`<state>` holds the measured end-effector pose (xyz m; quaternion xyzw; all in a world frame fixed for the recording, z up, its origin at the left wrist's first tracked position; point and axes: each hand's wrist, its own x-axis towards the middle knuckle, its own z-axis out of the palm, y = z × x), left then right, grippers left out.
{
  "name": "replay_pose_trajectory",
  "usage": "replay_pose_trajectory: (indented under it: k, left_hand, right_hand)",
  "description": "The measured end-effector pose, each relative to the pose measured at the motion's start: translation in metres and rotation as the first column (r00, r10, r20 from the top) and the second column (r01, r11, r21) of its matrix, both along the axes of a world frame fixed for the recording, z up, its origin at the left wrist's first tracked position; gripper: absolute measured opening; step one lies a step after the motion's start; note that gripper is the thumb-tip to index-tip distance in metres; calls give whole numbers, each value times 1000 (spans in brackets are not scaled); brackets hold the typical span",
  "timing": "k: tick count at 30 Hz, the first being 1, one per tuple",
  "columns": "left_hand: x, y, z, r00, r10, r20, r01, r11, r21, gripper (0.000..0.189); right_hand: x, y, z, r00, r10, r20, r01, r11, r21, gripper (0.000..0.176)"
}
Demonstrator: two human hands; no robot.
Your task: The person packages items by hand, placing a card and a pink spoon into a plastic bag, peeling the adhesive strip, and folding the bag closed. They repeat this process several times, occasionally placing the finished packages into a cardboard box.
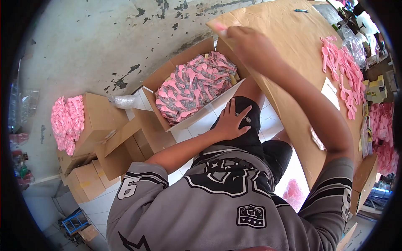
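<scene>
My left hand (232, 121) rests flat on my thigh, fingers spread, holding nothing. At the corner of the brown-covered table (284, 50), my right hand (245, 39) has its fingers closed around a small pink and white thing (220, 27), too blurred to name. Below that hand, beside my leg, stands an open cardboard box (161, 65) full of pink spoons (192, 79) in clear packets with dark parts. Loose pink spoons (345, 75) lie heaped along the table's right side.
A pen (301, 10) and white paper (331, 93) lie on the table. To the left are an open carton (121, 146), stacked boxes (86, 182) and bagged pink items (67, 123). A pink bundle (294, 194) sits under the table; more pink bags (383, 134) are at right.
</scene>
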<state>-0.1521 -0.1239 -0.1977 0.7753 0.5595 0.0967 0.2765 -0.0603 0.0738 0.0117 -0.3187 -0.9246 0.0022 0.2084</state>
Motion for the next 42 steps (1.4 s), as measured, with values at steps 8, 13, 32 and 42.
replay_pose_trajectory:
  k: [8, 13, 32, 42]
  left_hand:
    - [0, -6, 1, 999, 35, 23, -36, 999, 34, 83]
    - [-5, -6, -6, 998, 46, 38, -49, 993, 108, 83]
    - [-184, -32, -230, 862, 446, -240, -491, 853, -177, 46]
    - [-218, 11, -214, 972, 227, -62, -236, 942, -238, 37]
  right_hand:
    - [-104, -63, -39, 977, 156, 147, -160, 987, 14, 53]
    - [-96, -66, -66, 904, 328, 273, -270, 935, -231, 59]
    - [157, -137, 123, 973, -150, -175, 64, 905, -421, 23]
    - [256, -212, 108, 779, -575, -249, 280, 675, -683, 21]
